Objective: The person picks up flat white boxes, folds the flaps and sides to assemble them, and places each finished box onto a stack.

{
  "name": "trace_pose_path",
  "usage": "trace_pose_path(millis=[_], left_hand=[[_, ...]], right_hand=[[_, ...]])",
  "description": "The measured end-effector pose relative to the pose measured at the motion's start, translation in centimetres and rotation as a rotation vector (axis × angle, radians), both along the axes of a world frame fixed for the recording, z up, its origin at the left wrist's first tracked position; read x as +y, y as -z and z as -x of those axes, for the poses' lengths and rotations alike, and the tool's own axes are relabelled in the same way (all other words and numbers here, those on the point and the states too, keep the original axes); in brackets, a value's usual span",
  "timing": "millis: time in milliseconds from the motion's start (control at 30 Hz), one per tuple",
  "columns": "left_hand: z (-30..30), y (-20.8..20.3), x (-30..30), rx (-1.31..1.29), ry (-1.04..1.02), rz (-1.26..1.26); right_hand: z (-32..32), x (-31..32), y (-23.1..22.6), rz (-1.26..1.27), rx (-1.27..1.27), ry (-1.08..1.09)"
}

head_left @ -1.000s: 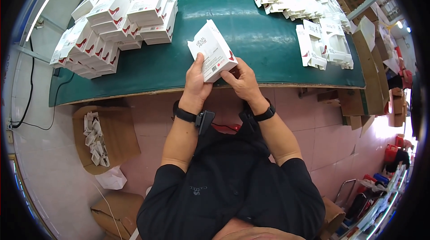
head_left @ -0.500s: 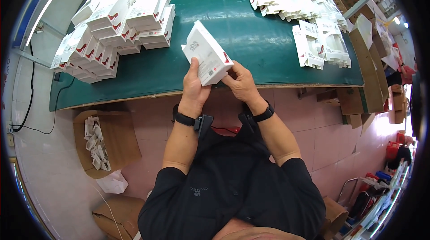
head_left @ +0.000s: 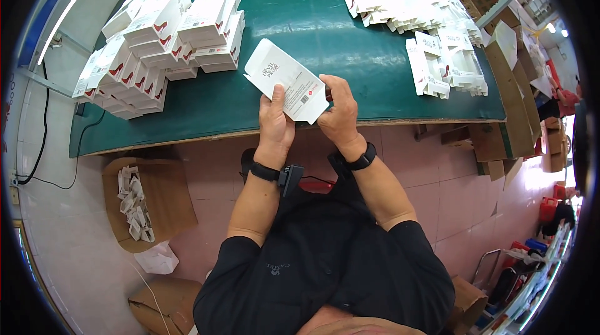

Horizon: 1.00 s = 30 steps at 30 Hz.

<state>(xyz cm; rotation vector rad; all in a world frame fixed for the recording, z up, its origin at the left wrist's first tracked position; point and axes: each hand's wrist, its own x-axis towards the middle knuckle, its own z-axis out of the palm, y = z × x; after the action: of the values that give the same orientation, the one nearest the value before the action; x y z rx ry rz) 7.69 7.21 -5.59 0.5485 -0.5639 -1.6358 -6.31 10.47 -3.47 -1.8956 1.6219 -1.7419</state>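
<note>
A white carton (head_left: 286, 80) with dark print, a barcode and a small red mark is tilted in front of me over the table's near edge. My left hand (head_left: 275, 124) is closed on its lower left side, thumb lying on the printed face and the other fingers hidden beneath. At the carton's right end my right hand (head_left: 340, 110) is closed around the corner where the end flaps are, with its fingers bent. A flap sticks out at the carton's left edge.
Formed white cartons (head_left: 147, 32) are stacked on the green table (head_left: 294, 4) at left. Flattened carton blanks (head_left: 406, 7) overlap at the far right, with more blanks (head_left: 447, 63) nearer. A cardboard box (head_left: 172, 204) holding white pieces stands on the floor at left; brown cardboard (head_left: 509, 85) lines the right side.
The carton has turned in my hands: its printed face now lies more toward me, and its red-marked side is out of sight. My right hand has shifted slightly upward along the end.
</note>
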Motion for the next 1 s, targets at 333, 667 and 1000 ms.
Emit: trace_pose_path(millis=[333, 667, 1000], left_hand=[[0.0, -0.3, -0.2, 0.01, 0.047, -0.014], [0.0, -0.3, 0.0, -0.01, 0.014, 0.018], [-0.3, -0.5, -0.1, 0.04, 0.074, -0.017]], right_hand=[[1.4, -0.3, 1.9, -0.183, -0.416, -0.154], [-0.4, 0.3, 1.1, -0.319, -0.454, -0.237], [-0.2, 0.7, 1.2, -0.343, -0.532, -0.318]])
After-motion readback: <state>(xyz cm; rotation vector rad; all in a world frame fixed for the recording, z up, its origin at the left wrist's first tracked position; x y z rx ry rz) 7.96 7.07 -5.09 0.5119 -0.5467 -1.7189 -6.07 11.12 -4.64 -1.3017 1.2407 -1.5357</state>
